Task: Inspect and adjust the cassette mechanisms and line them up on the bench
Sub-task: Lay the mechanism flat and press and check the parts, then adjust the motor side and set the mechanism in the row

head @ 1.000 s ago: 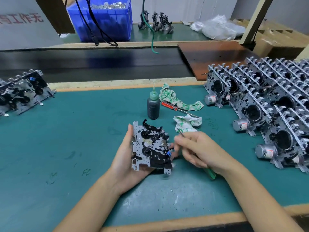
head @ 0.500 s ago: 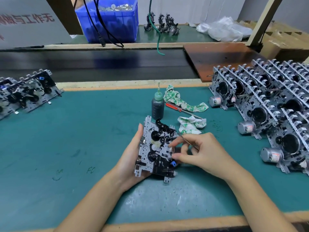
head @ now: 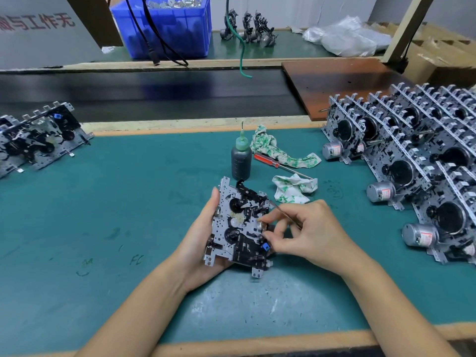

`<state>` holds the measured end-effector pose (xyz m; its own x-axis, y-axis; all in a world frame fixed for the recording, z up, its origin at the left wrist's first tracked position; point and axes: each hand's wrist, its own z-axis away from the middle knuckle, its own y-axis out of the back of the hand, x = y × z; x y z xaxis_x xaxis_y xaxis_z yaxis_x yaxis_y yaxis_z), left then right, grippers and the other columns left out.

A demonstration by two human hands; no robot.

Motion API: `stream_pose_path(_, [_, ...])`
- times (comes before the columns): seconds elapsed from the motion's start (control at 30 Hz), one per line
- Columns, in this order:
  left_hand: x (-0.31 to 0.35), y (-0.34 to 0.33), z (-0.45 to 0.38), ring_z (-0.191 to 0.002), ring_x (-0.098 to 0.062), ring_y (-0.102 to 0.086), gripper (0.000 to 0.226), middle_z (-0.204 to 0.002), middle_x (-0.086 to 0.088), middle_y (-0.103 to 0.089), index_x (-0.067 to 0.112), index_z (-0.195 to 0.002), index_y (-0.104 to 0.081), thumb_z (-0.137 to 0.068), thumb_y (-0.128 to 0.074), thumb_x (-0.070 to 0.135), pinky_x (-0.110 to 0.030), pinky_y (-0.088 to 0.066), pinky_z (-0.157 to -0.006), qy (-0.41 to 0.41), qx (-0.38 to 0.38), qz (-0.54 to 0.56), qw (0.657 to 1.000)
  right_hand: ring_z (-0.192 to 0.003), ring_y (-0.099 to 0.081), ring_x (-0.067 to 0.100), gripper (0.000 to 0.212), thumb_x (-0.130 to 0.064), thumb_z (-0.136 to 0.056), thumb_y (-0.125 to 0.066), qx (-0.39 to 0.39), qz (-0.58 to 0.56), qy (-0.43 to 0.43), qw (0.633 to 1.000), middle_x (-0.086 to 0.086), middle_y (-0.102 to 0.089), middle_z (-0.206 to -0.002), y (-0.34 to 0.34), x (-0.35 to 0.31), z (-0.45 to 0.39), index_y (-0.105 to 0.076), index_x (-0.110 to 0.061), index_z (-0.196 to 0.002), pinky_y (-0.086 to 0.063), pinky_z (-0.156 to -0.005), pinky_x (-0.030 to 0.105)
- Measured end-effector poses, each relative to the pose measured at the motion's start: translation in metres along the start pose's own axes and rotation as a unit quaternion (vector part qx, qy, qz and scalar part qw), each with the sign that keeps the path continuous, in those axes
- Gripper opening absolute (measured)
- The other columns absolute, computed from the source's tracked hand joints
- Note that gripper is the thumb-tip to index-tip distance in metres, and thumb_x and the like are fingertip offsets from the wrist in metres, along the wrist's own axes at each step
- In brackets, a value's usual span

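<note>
The left hand [head: 203, 243] is cradling one cassette mechanism [head: 238, 225] above the near tabletop [head: 128, 202] while the right hand [head: 306, 233], pinching a thin tool [head: 286, 215], is adjusting it. Many mechanisms [head: 412, 161] are standing lined up right; a few [head: 36, 137] are waiting far left, seemingly untouched.

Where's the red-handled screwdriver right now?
The red-handled screwdriver lies on the green mat right of the oil bottle, between the two crumpled rags, beyond the hands.

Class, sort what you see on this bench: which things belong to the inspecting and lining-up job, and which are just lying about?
In the job:
held mechanism
thin tool in right hand
left hand
right-side rows
left-side mechanisms

Lying about:
oil bottle
red screwdriver
rags
blue bin
</note>
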<state>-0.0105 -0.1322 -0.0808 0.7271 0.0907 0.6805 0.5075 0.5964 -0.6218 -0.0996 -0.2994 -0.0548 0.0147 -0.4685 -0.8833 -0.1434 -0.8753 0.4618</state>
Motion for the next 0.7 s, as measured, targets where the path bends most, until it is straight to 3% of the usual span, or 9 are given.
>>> stream_pose_path(0.17, [-0.001, 0.001, 0.000, -0.110, -0.022, -0.064, 0.066, -0.124, -0.008, -0.065, 0.022, -0.115, -0.070, -0.081, -0.038, 0.069, -0.032, -0.055, -0.081, -0.001, 0.005, -0.002, 1.000, -0.038, -0.027, 0.006, 0.043, -0.001, -0.070, -0.076, 0.007, 0.002, 0.005, 1.000, -0.002, -0.070, -0.067, -0.001, 0.002, -0.001, -0.056, -0.035, -0.056, -0.026, -0.045, 0.008])
stream_pose_path(0.33, [-0.001, 0.000, 0.000, -0.110, -0.021, -0.064, 0.067, -0.123, -0.007, -0.065, 0.022, -0.113, -0.071, -0.082, -0.033, 0.068, -0.033, -0.055, -0.084, 0.004, 0.001, 0.008, 1.000, -0.037, -0.031, 0.004, 0.014, -0.001, -0.073, -0.075, -0.002, -0.011, -0.011, 1.000, -0.013, -0.065, -0.057, -0.001, 0.008, -0.002, -0.067, -0.012, -0.068, -0.026, -0.045, 0.007])
stream_pose_path(0.43, [-0.001, -0.002, 0.003, -0.113, -0.024, -0.062, 0.071, -0.126, -0.009, -0.063, 0.019, -0.114, -0.070, -0.085, -0.028, 0.068, -0.035, -0.054, -0.090, 0.007, -0.014, 0.035, 0.999, -0.037, -0.032, 0.003, 0.010, -0.013, -0.077, -0.076, -0.015, -0.032, -0.010, 0.999, -0.007, -0.067, -0.058, 0.003, 0.009, -0.001, -0.071, -0.022, -0.080, -0.035, -0.049, 0.018])
stream_pose_path(0.53, [0.002, -0.004, 0.006, -0.117, -0.043, -0.056, 0.084, -0.130, -0.024, -0.056, 0.005, -0.120, -0.064, -0.083, -0.029, 0.072, -0.046, -0.047, -0.099, 0.013, -0.035, 0.087, 0.995, -0.042, -0.033, 0.013, 0.013, -0.035, -0.084, -0.064, 0.053, -0.055, 0.004, 0.997, -0.007, -0.064, -0.057, 0.008, 0.014, 0.000, -0.071, -0.027, -0.091, -0.030, -0.049, 0.024])
stream_pose_path(0.63, [0.005, -0.007, 0.009, -0.115, -0.054, -0.051, 0.091, -0.131, -0.034, -0.050, -0.002, -0.125, -0.057, -0.078, -0.038, 0.074, -0.048, -0.049, -0.095, 0.019, -0.053, 0.147, 0.988, -0.041, -0.038, 0.006, 0.030, -0.039, -0.093, -0.040, 0.136, 0.041, 0.005, 0.990, -0.006, -0.059, -0.059, 0.014, 0.019, 0.000, -0.067, -0.030, -0.082, -0.029, -0.050, 0.018])
stream_pose_path(0.7, [0.007, -0.008, 0.011, -0.115, -0.056, -0.050, 0.092, -0.133, -0.035, -0.046, -0.004, -0.127, -0.053, -0.077, -0.041, 0.073, -0.050, -0.050, -0.093, 0.026, -0.064, 0.182, 0.981, -0.049, -0.048, 0.007, 0.035, -0.035, -0.096, -0.037, 0.150, 0.178, -0.002, 0.972, -0.009, -0.058, -0.060, 0.015, 0.023, 0.000, -0.063, -0.023, -0.076, -0.038, -0.055, 0.028])
